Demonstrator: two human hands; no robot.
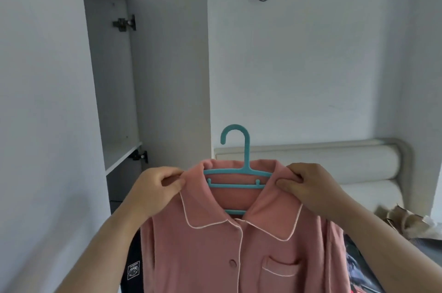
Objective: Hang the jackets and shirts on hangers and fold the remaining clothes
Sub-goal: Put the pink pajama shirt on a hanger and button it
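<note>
Currently the hanging step is proceeding: a pink shirt [215, 252] is sitting on a teal hanger [235, 170], held up in the air. Left of the hanger, the left hand [157, 189] is pinching the shirt's shoulder, fingers curled on the cloth; right of the hanger, the right hand [311, 187] is gripping likewise. Judgement: the shoulders are being seated. Next, one hand is needing to take the hook, presumably towards the open wardrobe [167, 65] left of the hanger; no rail is showing.
</note>
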